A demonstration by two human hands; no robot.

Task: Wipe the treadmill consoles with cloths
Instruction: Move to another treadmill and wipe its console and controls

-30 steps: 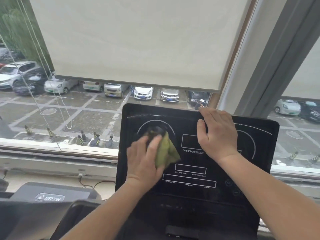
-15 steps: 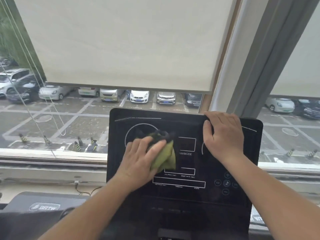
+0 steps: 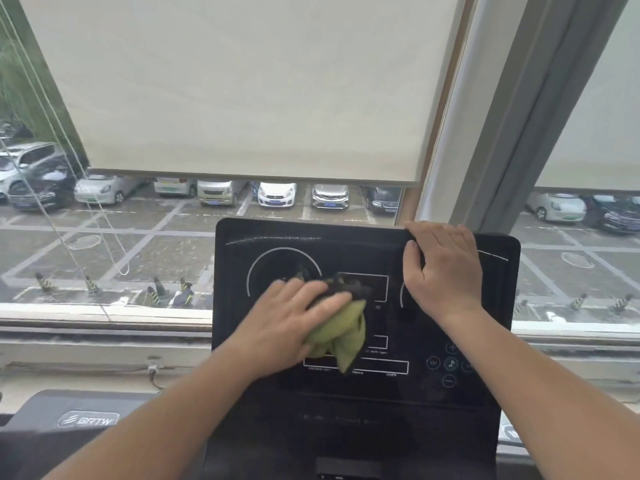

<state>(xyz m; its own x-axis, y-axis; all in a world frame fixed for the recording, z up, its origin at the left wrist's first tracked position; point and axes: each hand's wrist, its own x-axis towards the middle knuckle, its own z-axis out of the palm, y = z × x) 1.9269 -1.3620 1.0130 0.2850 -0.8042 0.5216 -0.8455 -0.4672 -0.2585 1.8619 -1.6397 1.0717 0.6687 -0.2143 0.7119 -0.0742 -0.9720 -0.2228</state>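
Observation:
A black treadmill console (image 3: 491, 344) with white dial outlines and display boxes stands upright in front of me. My left hand (image 3: 287, 320) presses a crumpled olive-green cloth (image 3: 341, 336) flat against the middle of the panel, just right of the left dial. The cloth bunches out from under the fingers toward the lower right. My right hand (image 3: 441, 268) grips the console's top edge right of centre, fingers curled over the rim and thumb on the face.
A window behind the console has a cream roller blind (image 3: 242, 84) half lowered, with its cords (image 3: 62, 237) hanging at left. A grey window post (image 3: 502, 116) rises at right. Another treadmill's grey motor cover (image 3: 86, 419) lies at lower left.
My left hand has slid the cloth rightward from the left dial toward the panel's centre. My right hand has shifted up onto the top edge. The view has tilted slightly.

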